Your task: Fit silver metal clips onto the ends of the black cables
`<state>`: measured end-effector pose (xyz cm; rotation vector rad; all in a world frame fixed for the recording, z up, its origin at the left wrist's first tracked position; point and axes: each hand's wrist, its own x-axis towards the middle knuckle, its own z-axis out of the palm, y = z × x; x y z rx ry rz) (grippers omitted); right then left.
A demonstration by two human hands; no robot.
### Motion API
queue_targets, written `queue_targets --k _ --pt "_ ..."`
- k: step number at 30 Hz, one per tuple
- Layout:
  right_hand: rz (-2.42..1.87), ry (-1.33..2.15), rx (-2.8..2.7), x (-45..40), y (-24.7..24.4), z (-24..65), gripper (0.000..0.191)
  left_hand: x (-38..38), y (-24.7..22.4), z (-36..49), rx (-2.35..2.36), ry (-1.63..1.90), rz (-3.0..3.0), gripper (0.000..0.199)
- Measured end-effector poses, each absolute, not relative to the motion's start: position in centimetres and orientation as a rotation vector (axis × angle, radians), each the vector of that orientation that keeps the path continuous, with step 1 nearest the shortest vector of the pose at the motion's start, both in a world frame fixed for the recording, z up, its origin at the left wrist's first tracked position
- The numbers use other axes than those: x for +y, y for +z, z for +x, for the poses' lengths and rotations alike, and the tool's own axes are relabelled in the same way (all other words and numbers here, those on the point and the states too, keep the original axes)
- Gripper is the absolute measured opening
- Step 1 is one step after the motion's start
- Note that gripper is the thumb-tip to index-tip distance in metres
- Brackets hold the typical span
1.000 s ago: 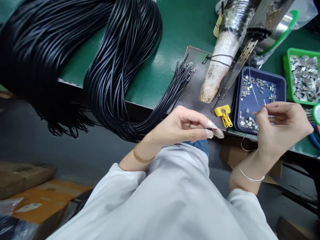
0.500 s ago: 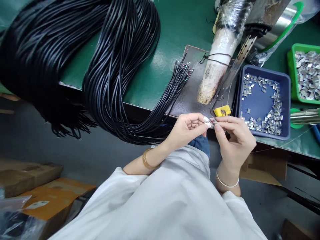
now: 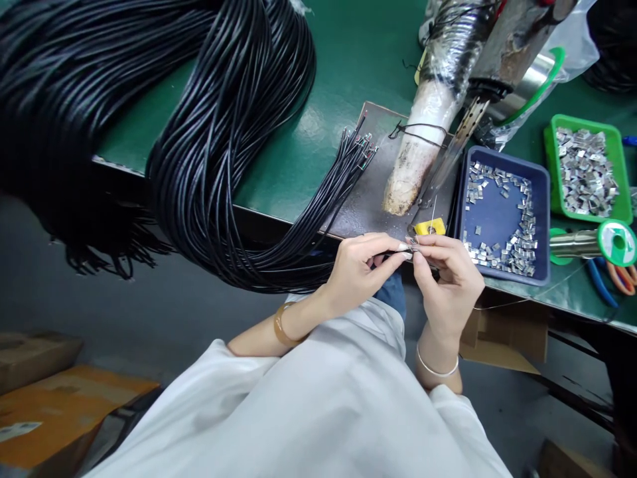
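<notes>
**Left hand (image 3: 365, 271) and right hand (image 3: 448, 273) meet at the tip of a slim black cable (image 3: 391, 253)**

Nearest is the person's loose pale grey shirt (image 3: 308, 398). A tan bangle (image 3: 281, 325) circles the left wrist, and a thin silver-coloured bangle (image 3: 436, 372) the right.

The left hand holds the cable in a narrow pinch between thumb and forefinger. The right hand is likewise narrowed, its thumb and fingertips drawn together at the cable's tip; whatever lies between them is too small to tell. The tip is at the table's near edge, just in front of a yellow plastic clip (image 3: 430, 227), which the right fingers partly hide.

Right of the hands is a dark blue plastic tray (image 3: 543, 199) with small silvery metal pieces (image 3: 523, 249) scattered inside, mostly along its sides. Beside it lie a silver-coloured spool (image 3: 577, 243) with a white-and-green end and a tool with blue and orange handles (image 3: 601, 282).

To the left, a thick bundle of black cables (image 3: 229, 133) droops over the edge of the green table (image 3: 343, 66), its stripped ends resting above a flat dark board (image 3: 361, 206).

Farther back are a bright green plastic basket (image 3: 587, 121) full of similar silvery pieces, a white tube (image 3: 415, 153) partly wrapped in clear film, and a perforated metal rod (image 3: 470, 123) slanting beside it.
</notes>
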<state>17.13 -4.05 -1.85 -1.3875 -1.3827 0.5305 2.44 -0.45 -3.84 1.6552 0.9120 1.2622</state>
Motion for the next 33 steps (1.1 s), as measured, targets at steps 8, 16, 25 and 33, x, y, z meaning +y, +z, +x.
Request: queue_targets --k 8,16,25,33 --pt "-1.337 0.634 -1.279 -4.1 -2.3 16.8 0.006 -0.5 -4.1 2.8 0.922 1.330 1.678 0.009" --pt "-1.367 0.590 -1.287 -4.1 -2.4 16.8 0.005 -0.2 -3.3 2.2 0.815 1.102 1.400 0.015" --pt "-1.420 0.170 -1.589 -3.9 -2.4 17.1 0.019 -0.3 -3.9 2.1 0.906 1.325 1.909 0.012" --pt "-1.458 0.202 -1.787 -4.0 -1.8 18.1 0.020 0.0 -4.6 1.6 0.981 1.207 2.397 0.017"
